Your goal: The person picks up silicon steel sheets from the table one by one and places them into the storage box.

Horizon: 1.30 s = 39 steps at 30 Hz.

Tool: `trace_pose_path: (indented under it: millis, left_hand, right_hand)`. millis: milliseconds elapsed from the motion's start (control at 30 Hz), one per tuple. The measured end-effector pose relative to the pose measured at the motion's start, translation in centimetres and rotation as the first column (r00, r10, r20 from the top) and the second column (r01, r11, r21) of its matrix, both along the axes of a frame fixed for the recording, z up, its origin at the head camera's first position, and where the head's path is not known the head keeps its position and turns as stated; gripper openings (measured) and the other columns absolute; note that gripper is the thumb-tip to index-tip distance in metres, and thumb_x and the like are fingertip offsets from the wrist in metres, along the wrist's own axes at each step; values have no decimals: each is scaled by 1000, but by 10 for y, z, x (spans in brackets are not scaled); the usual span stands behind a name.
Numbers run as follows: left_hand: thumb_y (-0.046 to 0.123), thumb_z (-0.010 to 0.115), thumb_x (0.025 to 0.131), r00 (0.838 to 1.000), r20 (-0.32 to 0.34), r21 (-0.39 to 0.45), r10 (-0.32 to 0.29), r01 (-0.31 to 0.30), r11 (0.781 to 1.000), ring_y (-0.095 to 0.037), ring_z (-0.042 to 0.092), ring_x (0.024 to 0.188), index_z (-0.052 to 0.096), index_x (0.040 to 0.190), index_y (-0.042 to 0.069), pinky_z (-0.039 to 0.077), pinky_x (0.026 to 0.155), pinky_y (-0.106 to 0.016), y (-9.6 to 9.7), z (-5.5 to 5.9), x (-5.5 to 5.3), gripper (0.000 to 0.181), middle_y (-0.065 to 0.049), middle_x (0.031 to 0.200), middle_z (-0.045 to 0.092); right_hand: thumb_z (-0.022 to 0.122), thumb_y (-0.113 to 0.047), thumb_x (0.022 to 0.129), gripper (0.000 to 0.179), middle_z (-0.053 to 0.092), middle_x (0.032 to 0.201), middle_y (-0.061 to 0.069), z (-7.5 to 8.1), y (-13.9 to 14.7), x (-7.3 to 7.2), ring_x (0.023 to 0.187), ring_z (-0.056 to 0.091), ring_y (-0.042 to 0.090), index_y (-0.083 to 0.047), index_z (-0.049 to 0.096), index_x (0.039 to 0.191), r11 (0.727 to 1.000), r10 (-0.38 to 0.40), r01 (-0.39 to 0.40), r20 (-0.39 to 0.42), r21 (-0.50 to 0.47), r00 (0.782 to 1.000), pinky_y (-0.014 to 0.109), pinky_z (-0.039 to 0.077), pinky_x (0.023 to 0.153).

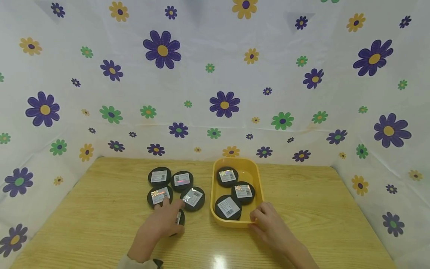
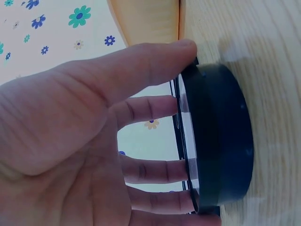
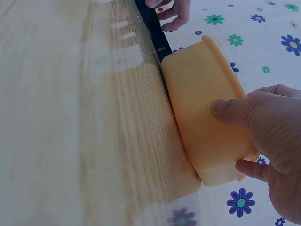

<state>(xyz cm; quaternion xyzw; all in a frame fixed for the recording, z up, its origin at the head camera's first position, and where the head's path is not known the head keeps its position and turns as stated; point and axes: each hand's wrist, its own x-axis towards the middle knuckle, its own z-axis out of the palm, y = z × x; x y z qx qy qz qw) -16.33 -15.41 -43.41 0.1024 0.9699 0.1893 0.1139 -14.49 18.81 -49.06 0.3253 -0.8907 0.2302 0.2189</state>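
Observation:
My left hand [image 1: 162, 221] is spread over a black round flat container [image 2: 221, 136] that lies on the table, partly hidden under it in the head view. The thumb tip is right at this container's edge, and the fingers stretch across its labelled top. Several more such containers, among them one with a shiny label [image 1: 193, 198], lie just beyond that hand. At the near right corner of a yellow tray [image 1: 213, 186], my right hand [image 1: 271, 226] grips the rim, its thumb on the outer wall. Three black containers [image 1: 228, 207] lie label up inside the tray.
All this stands on a light wooden table [image 1: 302, 209]. A white cloth [image 1: 201, 86] printed with flowers hangs behind it and along both sides.

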Motion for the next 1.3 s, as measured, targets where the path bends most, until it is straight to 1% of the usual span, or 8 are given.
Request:
trace_pose_path:
  millis: [167, 300, 467, 633, 867, 1067, 1200, 1300]
  left_hand:
    - [18, 84, 69, 1000, -7, -3, -10, 10, 1000, -53, 48, 100, 59, 114, 14, 49, 76, -62, 0, 0, -1, 52, -30, 116, 47]
    - [19, 83, 68, 1000, -2, -20, -15, 15, 1000, -53, 47, 100, 61, 113, 14, 49, 76, -63, 0, -1, -2, 50, -32, 117, 46]
    - [20, 84, 69, 1000, 10, -46, -19, 19, 999, -53, 46, 101, 61, 114, 14, 50, 76, -63, 0, -1, -2, 51, -34, 119, 44]
    - [19, 88, 64, 1000, 15, -51, -25, 26, 998, -49, 46, 99, 60, 114, 14, 51, 75, -60, 1, 0, -1, 58, -32, 117, 45]
    - [16, 90, 62, 999, 24, -51, -30, 31, 998, -51, 46, 103, 59, 114, 13, 50, 76, -63, 0, 1, 0, 61, -33, 120, 44]
    - [11, 89, 60, 999, 31, -27, -30, 31, 999, -50, 45, 104, 60, 113, 13, 51, 74, -62, -1, 1, 0, 60, -32, 120, 44]
    - [9, 88, 59, 999, 24, -16, -35, 35, 999, -50, 45, 102, 60, 109, 14, 51, 73, -61, -2, 2, 1, 57, -31, 118, 45]
    - [10, 88, 60, 999, 29, -13, -38, 39, 999, -49, 45, 102, 60, 110, 14, 51, 72, -60, -2, 2, 1, 57, -30, 119, 45]
  right_hand:
    - [84, -11, 74, 32, 45, 89, -9, 1, 0, -1, 87, 44, 9, -19, 56, 87, 1000, -2, 2, -10, 4, 1000, 28, 44, 75]
    - [84, -11, 73, 33, 45, 89, -9, 1, 0, -1, 87, 44, 9, -19, 55, 86, 1000, 3, -3, -22, 1, 1000, 28, 43, 75]
    - [84, -11, 73, 33, 45, 89, -9, 0, 0, -2, 86, 44, 10, -19, 55, 86, 1000, 11, -11, -40, -2, 999, 27, 43, 75]
    - [84, -11, 72, 33, 45, 88, -9, -1, -1, -2, 86, 44, 10, -18, 55, 86, 1000, 18, -19, -61, -7, 998, 27, 43, 74]
    - [84, -12, 74, 32, 45, 89, -9, -1, -1, -2, 87, 44, 9, -19, 56, 87, 1000, 5, -5, -29, -8, 1000, 27, 44, 75]
    - [85, -11, 73, 34, 45, 89, -10, 1, -1, 0, 87, 44, 8, -20, 56, 87, 1000, -14, 14, 2, 7, 1000, 27, 44, 75]
    - [86, -11, 73, 34, 45, 89, -10, 0, -1, 0, 87, 44, 8, -20, 56, 87, 1000, -18, 18, 3, 13, 1000, 27, 44, 75]
    - [86, -10, 73, 35, 45, 89, -10, -1, -1, 0, 88, 45, 8, -20, 56, 87, 1000, -14, 14, -3, 12, 1000, 27, 44, 75]
